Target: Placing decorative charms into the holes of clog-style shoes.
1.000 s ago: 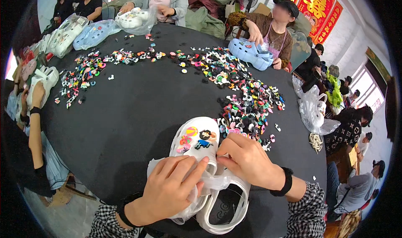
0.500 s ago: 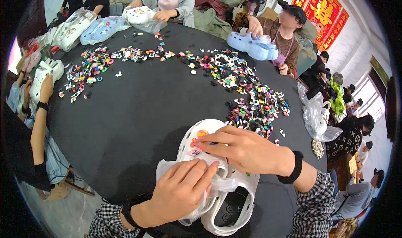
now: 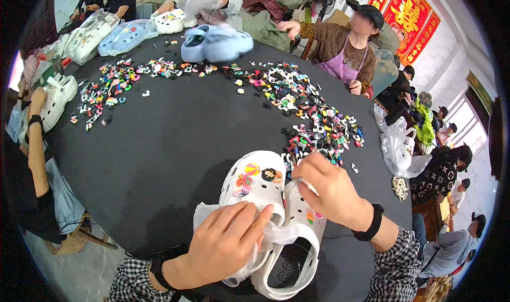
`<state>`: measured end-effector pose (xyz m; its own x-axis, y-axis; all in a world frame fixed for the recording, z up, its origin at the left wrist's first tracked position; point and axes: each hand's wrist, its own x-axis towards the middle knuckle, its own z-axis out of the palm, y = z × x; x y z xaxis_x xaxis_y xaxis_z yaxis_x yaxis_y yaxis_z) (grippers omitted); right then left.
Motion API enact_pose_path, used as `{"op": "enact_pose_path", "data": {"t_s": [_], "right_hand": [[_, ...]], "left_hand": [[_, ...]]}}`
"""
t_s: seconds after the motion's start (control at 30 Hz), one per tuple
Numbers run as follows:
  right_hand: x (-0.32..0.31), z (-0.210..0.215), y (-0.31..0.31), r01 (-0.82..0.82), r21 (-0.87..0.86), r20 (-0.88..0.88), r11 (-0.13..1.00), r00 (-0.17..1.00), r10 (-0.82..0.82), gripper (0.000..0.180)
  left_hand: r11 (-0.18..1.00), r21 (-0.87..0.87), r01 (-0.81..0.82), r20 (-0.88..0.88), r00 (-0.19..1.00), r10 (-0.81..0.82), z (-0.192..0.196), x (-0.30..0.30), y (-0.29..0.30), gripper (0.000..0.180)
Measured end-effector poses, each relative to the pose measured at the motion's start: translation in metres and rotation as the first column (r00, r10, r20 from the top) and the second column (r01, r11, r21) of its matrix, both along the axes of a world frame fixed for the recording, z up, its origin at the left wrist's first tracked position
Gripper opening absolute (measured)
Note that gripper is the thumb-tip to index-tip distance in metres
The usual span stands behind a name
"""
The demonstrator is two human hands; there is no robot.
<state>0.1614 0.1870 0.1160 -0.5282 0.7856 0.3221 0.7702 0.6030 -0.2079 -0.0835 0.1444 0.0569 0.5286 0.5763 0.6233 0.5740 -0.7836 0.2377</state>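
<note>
Before me on the table lies a pair of white clogs. The left clog [image 3: 265, 198] bears several shoe charms on its toe: a beach ball, a pink flowery shape and a dark-haired figure. My left hand [image 3: 220, 243] is closed over its rear part, gripping it with the crumpled white plastic bag [image 3: 204, 214] about it. Over the toe of the right clog [image 3: 297, 212], which has small green and pink charms, hangs my right hand [image 3: 332, 190]. Its fingers are pinched together; whatever is between them is too blurred to make out.
Loose shoe charms [image 3: 313, 116] spread in an arc across the round black table [image 3: 175, 137]. Across it, light-blue clogs [image 3: 223, 43] are blurred by motion near a co-worker [image 3: 345, 52]. Bagged clogs [image 3: 127, 36] line the far left edge; a plastic bag [image 3: 396, 148] stands right.
My right hand has left the left clog's toe and moved right, uncovering the dark-haired charm. The blue clogs have gone leftward, out of the co-worker's hand.
</note>
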Motion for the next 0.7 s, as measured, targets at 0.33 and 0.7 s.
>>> {"op": "enact_pose_path", "data": {"t_s": [0.33, 0.7], "right_hand": [[-0.029, 0.005, 0.074, -0.456, -0.161, -0.088, 0.875, 0.89, 0.447, 0.04], [-0.049, -0.028, 0.111, -0.598, -0.39, -0.274, 0.7, 0.801, 0.532, 0.022]], "left_hand": [[1.0, 0.005, 0.01, 0.01, 1.0, -0.01, -0.002, 0.0, 0.002, 0.055], [0.999, -0.032, 0.016, 0.032, 0.999, -0.015, 0.0, -0.002, -0.001, 0.053]]}}
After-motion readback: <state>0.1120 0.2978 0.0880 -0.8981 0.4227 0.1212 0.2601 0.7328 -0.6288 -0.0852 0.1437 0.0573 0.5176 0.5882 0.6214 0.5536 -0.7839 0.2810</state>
